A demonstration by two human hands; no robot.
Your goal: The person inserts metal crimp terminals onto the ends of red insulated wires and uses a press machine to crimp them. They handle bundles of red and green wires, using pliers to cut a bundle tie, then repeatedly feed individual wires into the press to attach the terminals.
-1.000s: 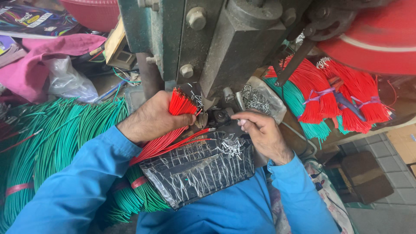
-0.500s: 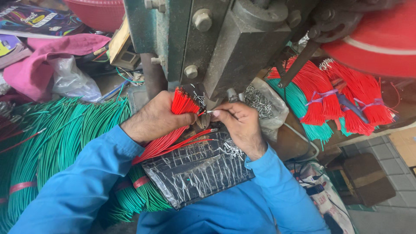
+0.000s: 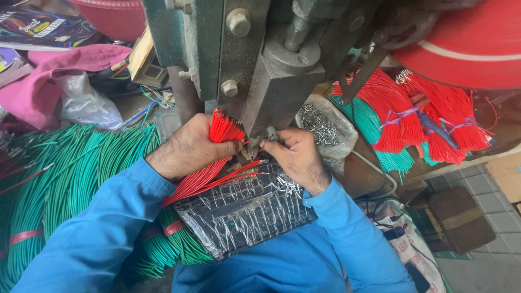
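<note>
- Our left hand (image 3: 190, 146), centre-left of the frame, is clenched around a bundle of red wires (image 3: 217, 157), cut ends fanned up toward the press.
- The bundle's long axis runs diagonally: tips up near the middle of the frame, tails trailing down-left over the black plastic-wrapped pad (image 3: 244, 211) in our lap.
- Our right hand (image 3: 296, 157), just right of centre, is pinched shut on a single red wire (image 3: 247, 169) with a small metal bit at its tip, right under the green press head (image 3: 277, 92). Can't make out what that bit is, too small.
- Key relation: both sets of fingertips nearly touch below the die, and the right hand is the one nearer the tool's mouth.
- Around us: loose green wires (image 3: 70, 179) filling the left side, tied red and green wire bundles (image 3: 412, 119) upper right, a clear bag of metal terminals (image 3: 325, 127) just beyond the right hand.
</note>
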